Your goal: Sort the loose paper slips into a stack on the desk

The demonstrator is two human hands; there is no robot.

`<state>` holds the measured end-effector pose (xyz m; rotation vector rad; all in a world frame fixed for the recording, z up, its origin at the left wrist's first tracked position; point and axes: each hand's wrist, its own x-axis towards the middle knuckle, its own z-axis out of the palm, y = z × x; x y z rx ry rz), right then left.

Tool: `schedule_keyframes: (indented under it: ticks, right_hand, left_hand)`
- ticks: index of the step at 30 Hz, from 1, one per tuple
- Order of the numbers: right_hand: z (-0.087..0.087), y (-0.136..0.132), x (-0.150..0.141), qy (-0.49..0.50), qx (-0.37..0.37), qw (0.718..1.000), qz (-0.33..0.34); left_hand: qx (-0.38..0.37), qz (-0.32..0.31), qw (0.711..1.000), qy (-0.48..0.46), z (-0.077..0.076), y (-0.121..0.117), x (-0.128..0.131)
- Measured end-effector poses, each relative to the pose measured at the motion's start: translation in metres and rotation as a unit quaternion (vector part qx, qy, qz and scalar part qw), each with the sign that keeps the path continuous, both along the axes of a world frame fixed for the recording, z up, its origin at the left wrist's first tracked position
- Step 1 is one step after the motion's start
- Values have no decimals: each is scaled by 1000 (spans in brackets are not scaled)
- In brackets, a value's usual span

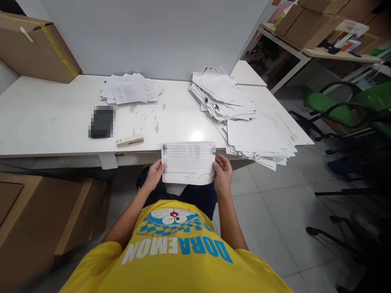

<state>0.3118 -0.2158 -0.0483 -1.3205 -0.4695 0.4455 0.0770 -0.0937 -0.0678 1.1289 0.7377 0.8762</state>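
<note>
I hold a printed sheet of paper (188, 162) in front of me at the near edge of the white desk (45, 122). My left hand (155, 173) grips its left edge and my right hand (222, 173) grips its right edge, fingers closed on the paper. The sheet carries lines of text and a round stamp near its lower right corner. A beige stapler (130, 141) lies on the desk just left of the sheet.
A large messy pile of papers (238, 114) covers the desk's right side, a smaller pile (130, 89) sits at the back. A dark blurred object (102, 121) lies left of the stapler. Cardboard boxes (36, 49) stand at left, green chairs (348, 110) at right.
</note>
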Motion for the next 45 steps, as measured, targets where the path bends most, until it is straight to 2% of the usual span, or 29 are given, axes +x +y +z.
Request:
schedule_keyframes:
  ticks: [5,8,11,14,18,22,25,28,31,34,38,42,45]
  right_hand:
    - [26,26,4,-79,79,994,-23]
    - [45,62,14,-127,127,982,-59]
    - [57,104,22,-128,146,977,-87]
    - [58,139,26,-94,153,982,-54]
    - [45,159,33,-75,140,987,36]
    - [33,159,41,-83,104,985,107]
    - [33,159,43,-87,62,983,149]
    - [37,155,40,-88,45,987,125]
    - [38,136,31,-99,40,991,80]
    - [33,103,19,-118,-4,990,79]
    - [19,64,8,-133,-117,974,143]
    - [13,58,2,-28,-128,969,211]
    - [17,64,0,38,-121,968,215]
  left_hand:
    - [165,104,979,61,28,7,1]
    - [251,165,952,67,50,28,12]
    - [294,199,933,59,67,55,28]
    - [310,210,926,49,74,81,42]
    - [320,210,922,54,66,98,46]
    - [319,201,922,89,54,100,41]
    - [307,195,925,111,52,100,42]
    - [292,195,929,116,54,101,45]
    - [277,188,935,114,57,95,41]
    - [256,167,947,103,57,76,28]
    - [184,142,968,98,45,38,2]
    - [125,188,966,127,26,10,-20]
    - [106,202,963,141,19,2,-29]
